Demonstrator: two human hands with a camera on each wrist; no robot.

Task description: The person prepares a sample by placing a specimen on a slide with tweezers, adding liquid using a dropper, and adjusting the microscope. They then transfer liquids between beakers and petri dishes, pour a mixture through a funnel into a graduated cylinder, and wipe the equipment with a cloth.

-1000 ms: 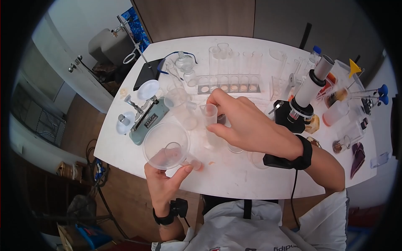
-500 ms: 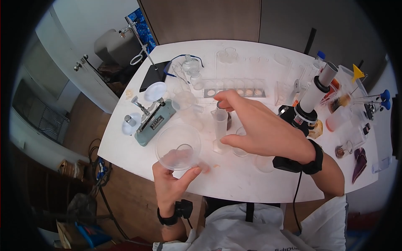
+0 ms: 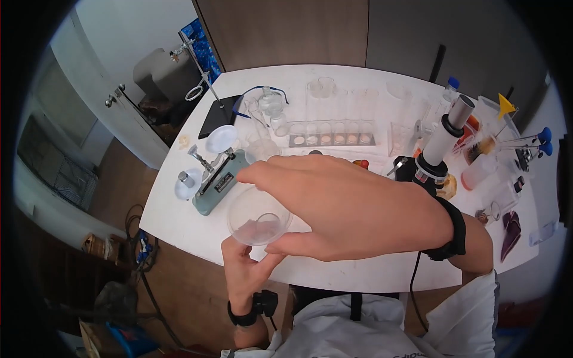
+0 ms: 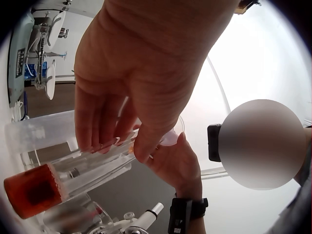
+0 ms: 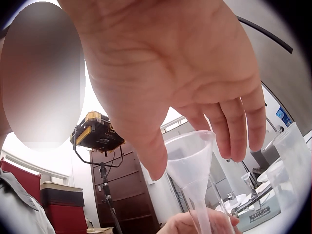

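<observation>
My left hand grips a clear tube with red liquid at its bottom. A translucent plastic funnel sits in the tube's mouth, its stem reaching down inside. Over the funnel, my right hand is spread palm down. Its thumb is beside the near rim, while the other fingers extend past the far side. In the head view the right hand covers part of the funnel and the table behind it. A translucent measuring cylinder stands on the table, hidden by that hand in the head view.
A green balance with white pans stands left of the hands. Behind them is a clear rack with several small dishes. To the right stands a microscope, beside a tray with a yellow funnel. Ring stand at back left.
My right hand has let go of the measuring cylinder, leaving it standing on the table, and moved left over the funnel. The left hand keeps its hold on the tube.
</observation>
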